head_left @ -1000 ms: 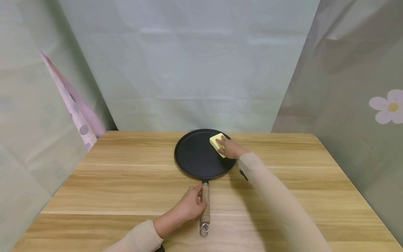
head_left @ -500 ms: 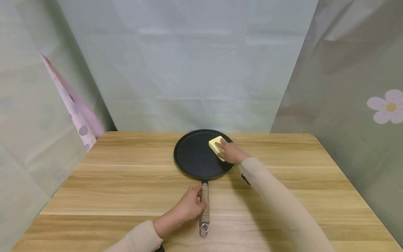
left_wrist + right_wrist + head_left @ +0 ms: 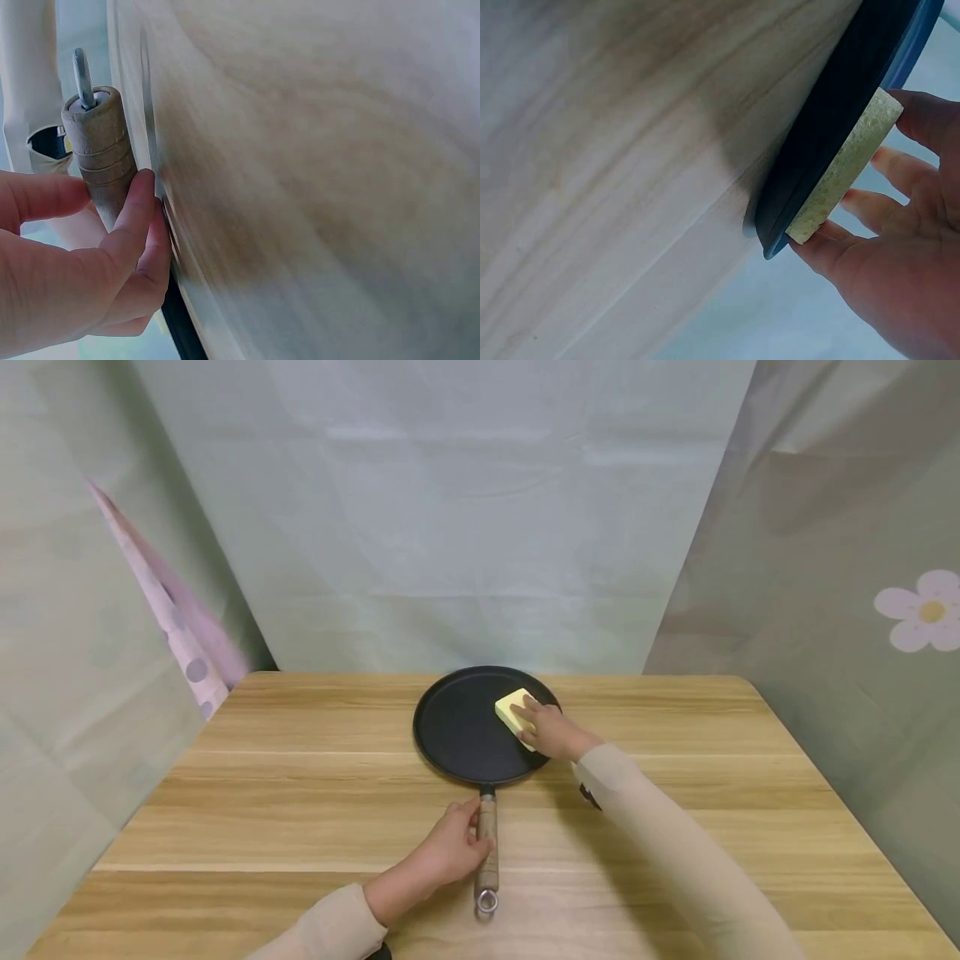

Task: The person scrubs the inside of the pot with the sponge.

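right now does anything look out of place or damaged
A pink dotted flap looks odd at the head view's left, slanting across the pale backdrop. The pan and sponge show no visible damage.

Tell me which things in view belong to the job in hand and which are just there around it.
In the job:
yellow sponge, held on the pan
right hand
wooden handle
left hand, holding it

Just around it:
table
backdrop
printed flower
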`<state>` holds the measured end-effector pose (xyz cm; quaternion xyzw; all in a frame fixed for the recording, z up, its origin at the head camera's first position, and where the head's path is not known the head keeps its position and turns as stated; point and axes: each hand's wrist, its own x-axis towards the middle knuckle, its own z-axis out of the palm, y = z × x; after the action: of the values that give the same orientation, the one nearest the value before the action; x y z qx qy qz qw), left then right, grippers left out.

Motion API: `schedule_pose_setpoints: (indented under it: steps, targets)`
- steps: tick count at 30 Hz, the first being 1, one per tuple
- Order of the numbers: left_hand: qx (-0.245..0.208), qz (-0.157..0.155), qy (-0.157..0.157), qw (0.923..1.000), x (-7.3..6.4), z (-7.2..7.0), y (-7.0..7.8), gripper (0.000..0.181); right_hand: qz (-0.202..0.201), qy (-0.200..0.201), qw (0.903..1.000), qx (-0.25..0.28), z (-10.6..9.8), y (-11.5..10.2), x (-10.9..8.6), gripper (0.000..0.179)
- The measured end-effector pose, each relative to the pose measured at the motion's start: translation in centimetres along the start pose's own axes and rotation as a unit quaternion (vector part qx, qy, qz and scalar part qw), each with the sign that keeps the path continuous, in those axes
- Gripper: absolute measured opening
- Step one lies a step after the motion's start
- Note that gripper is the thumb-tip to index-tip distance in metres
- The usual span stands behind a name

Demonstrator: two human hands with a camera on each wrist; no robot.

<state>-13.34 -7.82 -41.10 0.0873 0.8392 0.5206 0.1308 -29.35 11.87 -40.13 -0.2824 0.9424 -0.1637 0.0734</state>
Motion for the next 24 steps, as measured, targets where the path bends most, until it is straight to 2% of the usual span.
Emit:
schedule_pose_setpoints:
  steps: [13, 24]
  targets:
    - [-0.005, -0.001, -0.002, 1.0, -0.1, -0.2, 0.0, 0.067, 0.007, 0.01, 0.9998, 0.014, 0.4, -0.9, -0.9, 0.055]
    - [-0.005, -0.006, -0.007, 0.9999, 0.0, -0.2, -0.3, 0.067, 0.005, 0.027, 0.9996, 0.004, 1.1, -1.5, -1.2, 0.055]
